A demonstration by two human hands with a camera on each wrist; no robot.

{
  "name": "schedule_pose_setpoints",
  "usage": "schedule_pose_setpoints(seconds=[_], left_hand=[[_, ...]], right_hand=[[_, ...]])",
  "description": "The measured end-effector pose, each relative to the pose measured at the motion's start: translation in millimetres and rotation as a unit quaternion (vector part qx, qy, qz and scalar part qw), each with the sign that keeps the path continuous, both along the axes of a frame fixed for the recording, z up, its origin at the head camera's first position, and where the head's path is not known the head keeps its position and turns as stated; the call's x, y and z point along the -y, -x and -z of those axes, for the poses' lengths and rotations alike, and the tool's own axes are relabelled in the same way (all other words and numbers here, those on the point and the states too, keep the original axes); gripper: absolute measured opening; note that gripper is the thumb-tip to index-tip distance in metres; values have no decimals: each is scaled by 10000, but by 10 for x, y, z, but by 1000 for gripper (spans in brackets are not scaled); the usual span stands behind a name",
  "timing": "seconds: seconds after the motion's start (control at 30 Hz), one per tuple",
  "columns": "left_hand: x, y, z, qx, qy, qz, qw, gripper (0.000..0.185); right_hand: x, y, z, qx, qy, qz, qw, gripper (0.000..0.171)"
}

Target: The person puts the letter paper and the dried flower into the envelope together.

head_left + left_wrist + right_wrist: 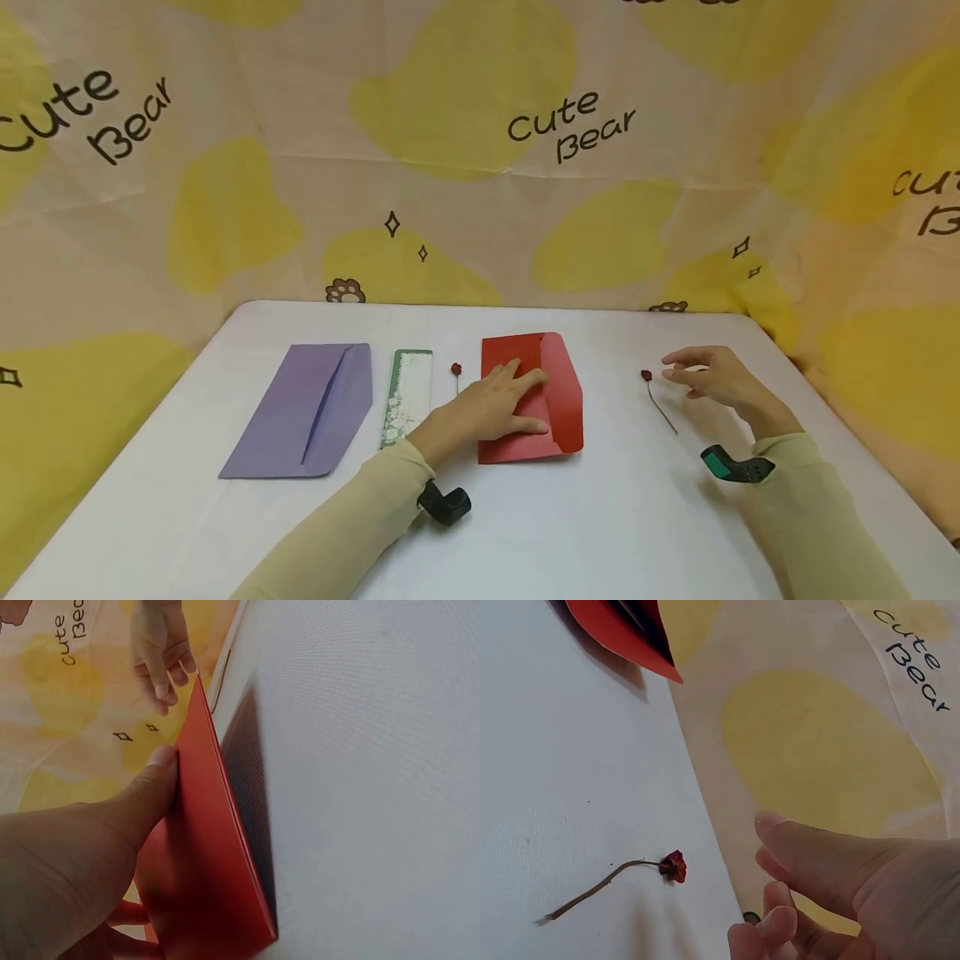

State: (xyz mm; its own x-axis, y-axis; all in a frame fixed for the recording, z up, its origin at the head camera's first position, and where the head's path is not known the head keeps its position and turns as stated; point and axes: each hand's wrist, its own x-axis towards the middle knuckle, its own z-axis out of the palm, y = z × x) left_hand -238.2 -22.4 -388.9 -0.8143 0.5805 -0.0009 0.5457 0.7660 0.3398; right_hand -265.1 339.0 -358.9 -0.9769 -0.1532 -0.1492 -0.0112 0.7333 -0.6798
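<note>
The red envelope (532, 398) lay flat on the white table (600, 533), its long axis running away from the person, its opened flap turned out to the right. The left hand (491, 407) rested on it with fingers straight and spread, pressing it down and gripping nothing; in the left wrist view the thumb (150, 791) lay along the envelope's (202, 862) edge. Right of those fingers, well apart, a dried rose (656, 398) lay with its red head toward the far edge and its stem slanting back toward the person. The right hand (716, 379) hovered just beside the head, fingers loosely extended and empty. Left of the envelope lay a second small rose (456, 372), a green bookmark (407, 397) and a purple envelope (307, 410).
</note>
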Motion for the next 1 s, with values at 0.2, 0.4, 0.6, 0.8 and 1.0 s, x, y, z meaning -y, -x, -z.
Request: schedule_pose_setpoints(seconds=[0.2,0.4,0.6,0.8,1.0], left_hand=[[3,13,-29,97,-42,-120,9999,66],[-7,19,-26,119,-40,-69,9999,67],[5,18,-35,115,-42,-53,9999,67],[-1,12,-20,172,-15,-24,9998,67],[-4,-10,-21,185,-34,-65,9998,67]], right_hand=[[-30,43,-8,131,35,75,9999,48],[-30,43,14,357,39,152,9992,47],[-33,61,112,460,127,161,9987,49],[-25,32,157,584,-33,221,9980,47],[-18,6,186,754,-154,233,9968,46]])
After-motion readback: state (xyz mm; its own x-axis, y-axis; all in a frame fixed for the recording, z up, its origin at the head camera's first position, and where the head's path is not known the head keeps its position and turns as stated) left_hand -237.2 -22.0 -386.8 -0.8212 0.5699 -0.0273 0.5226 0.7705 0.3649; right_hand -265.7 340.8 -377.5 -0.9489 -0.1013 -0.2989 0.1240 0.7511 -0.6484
